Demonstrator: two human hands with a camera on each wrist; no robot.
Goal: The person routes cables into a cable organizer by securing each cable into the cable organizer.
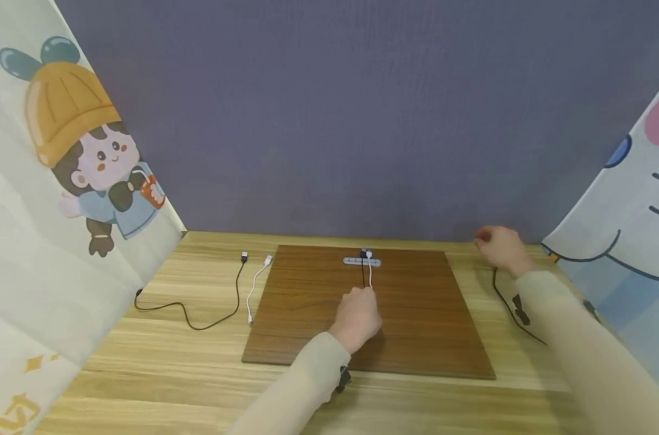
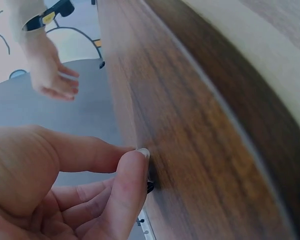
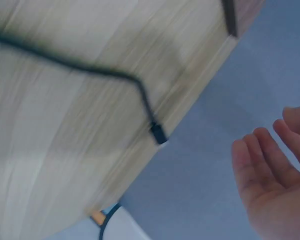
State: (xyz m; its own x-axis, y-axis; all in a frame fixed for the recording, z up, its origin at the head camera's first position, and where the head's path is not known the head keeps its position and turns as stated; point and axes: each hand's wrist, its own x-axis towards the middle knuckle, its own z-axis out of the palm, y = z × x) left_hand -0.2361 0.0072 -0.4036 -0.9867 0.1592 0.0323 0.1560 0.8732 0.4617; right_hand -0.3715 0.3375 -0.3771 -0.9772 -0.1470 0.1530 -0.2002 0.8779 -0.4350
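Over the brown board (image 1: 416, 320), my left hand (image 1: 358, 319) pinches the end of a white cable (image 1: 370, 276) between thumb and forefinger. That white tip (image 2: 144, 151) peeks out between the fingertips in the left wrist view, close to the board. A black cable (image 1: 363, 275) runs beside it, and both pass up to a pale cable clip strip (image 1: 353, 261) near the board's far edge. My right hand (image 1: 502, 248) hovers at the back right of the table, holding nothing, fingers loosely bent. Below it lies another black cable (image 1: 508, 305), its plug (image 3: 159, 134) showing in the right wrist view.
Left of the board lie a black USB cable (image 1: 185, 311) and a short white cable (image 1: 249, 299) on the wooden table (image 1: 161, 362). A dark grey panel (image 1: 329, 121) rises behind the table, and printed cloths hang at the left (image 1: 14, 241) and right.
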